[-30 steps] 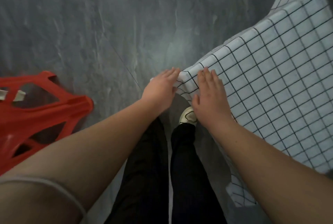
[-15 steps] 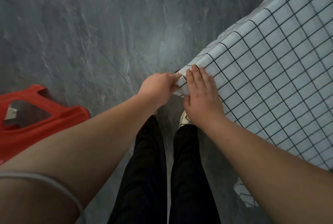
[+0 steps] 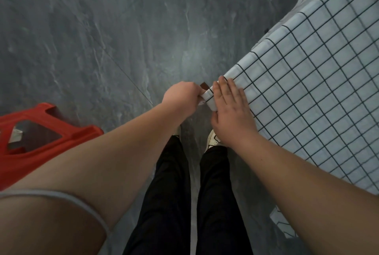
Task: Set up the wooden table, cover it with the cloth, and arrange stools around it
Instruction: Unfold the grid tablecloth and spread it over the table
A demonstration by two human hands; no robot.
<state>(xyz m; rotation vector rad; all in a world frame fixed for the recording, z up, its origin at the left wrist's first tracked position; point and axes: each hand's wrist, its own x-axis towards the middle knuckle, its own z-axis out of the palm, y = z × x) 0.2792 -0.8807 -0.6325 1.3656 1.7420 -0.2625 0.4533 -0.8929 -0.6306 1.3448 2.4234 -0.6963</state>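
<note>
A white cloth with a black grid [image 3: 303, 82] lies over the table at the right and hangs off its edges. At the near corner a small brown bit of the wooden table [image 3: 203, 85] shows. My left hand [image 3: 181, 99] is closed on the bunched corner of the cloth there. My right hand [image 3: 230, 109] lies flat, fingers spread, pressing the cloth down on the tabletop just beside that corner. A red plastic stool [image 3: 39, 138] stands on the floor at the left, partly hidden by my left arm.
The floor is dark grey stone-look tile [image 3: 123, 29] with a thin seam running diagonally. My legs in black trousers [image 3: 174, 193] and light shoes stand right against the table corner. A flap of cloth [image 3: 283, 224] hangs low at the bottom right.
My left hand has closed on the cloth corner and pulled it back, baring a bit of wood. My right hand stays flat on the cloth. The view has tilted, so the stool sits lower left.
</note>
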